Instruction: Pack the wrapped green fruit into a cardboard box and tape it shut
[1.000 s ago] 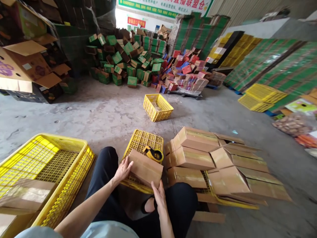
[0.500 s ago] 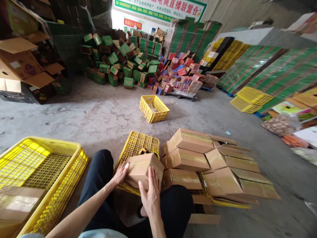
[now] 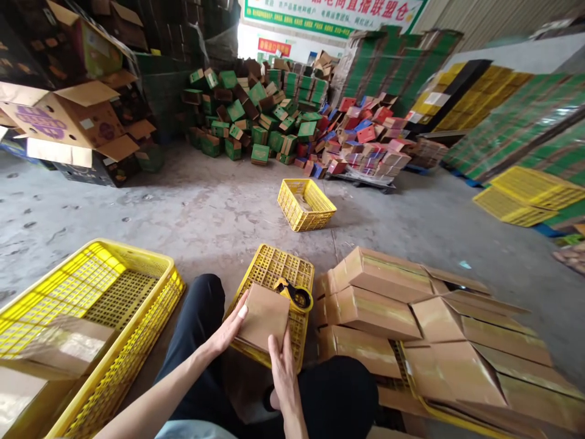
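Between my two hands I hold a small brown cardboard box, turned up so one square face shows. My left hand grips its left side, thumb on the near edge. On the lower right side, my right hand is wrapped with the thumb at the front face. Under the box lies an upturned yellow crate, its grid surface serving as a worktop. A black and yellow tape dispenser rests on that crate, just right of the box.
A large yellow crate holding taped boxes stands to my left. Stacked cardboard boxes sit at my right knee. Ahead on the floor is a smaller yellow crate. Heaped green boxes and red boxes lie farther back.
The box has been turned from lying lengthwise to showing a square face. Both hands have shifted along its sides, and the tape dispenser is now more exposed. My view has swung left.
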Motion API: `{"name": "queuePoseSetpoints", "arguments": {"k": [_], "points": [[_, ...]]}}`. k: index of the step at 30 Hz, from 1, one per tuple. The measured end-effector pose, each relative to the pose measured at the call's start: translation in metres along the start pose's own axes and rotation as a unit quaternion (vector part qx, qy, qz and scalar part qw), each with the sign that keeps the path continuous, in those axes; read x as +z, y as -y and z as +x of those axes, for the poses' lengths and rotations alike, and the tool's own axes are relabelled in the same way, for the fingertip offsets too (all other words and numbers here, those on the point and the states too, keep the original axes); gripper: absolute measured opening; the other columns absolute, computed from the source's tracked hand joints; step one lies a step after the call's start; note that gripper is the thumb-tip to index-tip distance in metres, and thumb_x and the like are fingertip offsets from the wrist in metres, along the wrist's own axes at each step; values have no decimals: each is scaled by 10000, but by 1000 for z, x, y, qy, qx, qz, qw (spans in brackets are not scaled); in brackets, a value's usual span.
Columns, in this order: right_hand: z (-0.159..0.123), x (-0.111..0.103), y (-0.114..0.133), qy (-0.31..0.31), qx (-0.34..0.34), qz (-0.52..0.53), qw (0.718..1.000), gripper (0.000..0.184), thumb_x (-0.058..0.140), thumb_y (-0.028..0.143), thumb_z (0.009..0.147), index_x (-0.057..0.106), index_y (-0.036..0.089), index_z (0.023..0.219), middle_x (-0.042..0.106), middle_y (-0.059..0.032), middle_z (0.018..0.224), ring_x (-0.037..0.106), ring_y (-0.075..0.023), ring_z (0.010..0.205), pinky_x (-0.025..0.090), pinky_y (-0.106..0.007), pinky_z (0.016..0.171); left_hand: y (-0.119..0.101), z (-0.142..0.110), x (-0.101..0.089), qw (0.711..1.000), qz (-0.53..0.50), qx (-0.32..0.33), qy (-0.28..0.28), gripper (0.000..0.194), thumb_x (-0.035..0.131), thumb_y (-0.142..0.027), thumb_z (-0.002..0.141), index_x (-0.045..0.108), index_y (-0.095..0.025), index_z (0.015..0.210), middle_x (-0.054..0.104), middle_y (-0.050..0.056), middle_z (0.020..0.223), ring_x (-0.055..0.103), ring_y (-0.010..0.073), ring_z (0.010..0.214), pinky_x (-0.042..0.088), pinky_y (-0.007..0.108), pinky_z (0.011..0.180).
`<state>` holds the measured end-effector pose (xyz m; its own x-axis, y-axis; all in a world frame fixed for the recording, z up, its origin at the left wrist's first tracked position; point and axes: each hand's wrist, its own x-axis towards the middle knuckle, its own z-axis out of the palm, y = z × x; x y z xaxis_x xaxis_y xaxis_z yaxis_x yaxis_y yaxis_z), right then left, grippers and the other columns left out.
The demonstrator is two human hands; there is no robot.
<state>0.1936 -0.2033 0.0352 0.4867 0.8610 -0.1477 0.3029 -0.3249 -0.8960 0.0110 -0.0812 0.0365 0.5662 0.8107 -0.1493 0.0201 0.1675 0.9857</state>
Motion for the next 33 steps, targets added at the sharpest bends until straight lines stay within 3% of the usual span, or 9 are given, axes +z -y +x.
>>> {"name": "queuePoseSetpoints", "arguments": {"k": [6, 10, 13, 17, 20, 24, 28, 33], "points": [[11, -1, -10, -121, -116, -112, 980, 782, 448, 619, 1043, 297, 185, 1676, 586, -147, 1539, 635, -335, 1350, 589, -423, 1022, -4, 18, 21, 985, 170, 26, 5, 765, 232, -673, 1080, 134, -251, 1710, 351, 45, 1697, 262, 264, 1594, 268, 456, 1313], [17, -7, -23, -169, -140, -176, 959, 742, 394, 565, 1078, 239, 174, 1689, 505, -162, 1604, 597, -338, 1393, 558, -447, 1089, -1, 15, 33, 949, 288, 124, 31, 796, 337, -677, 1066, 77, -288, 1711, 216, 40, 1746, 220, 270, 1603, 270, 457, 1312], [18, -15, -19, -179, -164, -203, 949, 695, 369, 514, 1097, 225, 182, 1690, 333, -162, 1702, 483, -344, 1489, 489, -479, 1170, -1, 13, 34, 907, 358, 214, 53, 859, 447, -651, 1047, 19, -309, 1708, 57, 43, 1770, 155, 298, 1614, 276, 466, 1309], [14, -28, -6, -123, -235, -257, 929, 803, 511, 547, 1048, 169, 227, 1701, 241, -145, 1741, 385, -355, 1546, 474, -501, 1190, -7, 23, 31, 868, 412, 267, 74, 854, 426, -656, 1044, 45, -279, 1710, 81, 79, 1765, 101, 330, 1618, 262, 514, 1308], [10, -37, -1, -94, -290, -276, 912, 905, 617, 579, 987, 173, 241, 1700, 306, -150, 1721, 437, -356, 1516, 517, -479, 1158, -13, 29, 32, 868, 409, 259, 110, 815, 394, -669, 1047, 106, -287, 1706, 105, 65, 1764, 75, 338, 1618, 285, 535, 1295], [6, -42, -1, -88, -301, -279, 908, 748, 616, 493, 1013, 303, 307, 1666, 328, -124, 1717, 536, -339, 1445, 590, -414, 1075, -18, 25, 41, 887, 380, 234, 116, 702, 397, -639, 1063, 210, -369, 1683, 68, -13, 1765, 100, 341, 1616, 283, 550, 1296], [0, -40, 0, -82, -311, -267, 908, 645, 591, 455, 1036, 391, 312, 1632, 425, -114, 1669, 587, -323, 1400, 606, -399, 1053, -20, 13, 43, 892, 383, 214, 110, 658, 457, -650, 1041, 341, -403, 1640, 144, -50, 1753, 113, 382, 1606, 318, 592, 1277], [-14, -28, 3, -96, -323, -237, 911, 640, 624, 453, 1021, 452, 256, 1605, 556, -133, 1572, 637, -323, 1349, 605, -419, 1063, -23, -5, 33, 879, 411, 216, 105, 604, 448, -615, 1060, 392, -392, 1618, 195, -65, 1743, 78, 321, 1624, 296, 529, 1303]]}}
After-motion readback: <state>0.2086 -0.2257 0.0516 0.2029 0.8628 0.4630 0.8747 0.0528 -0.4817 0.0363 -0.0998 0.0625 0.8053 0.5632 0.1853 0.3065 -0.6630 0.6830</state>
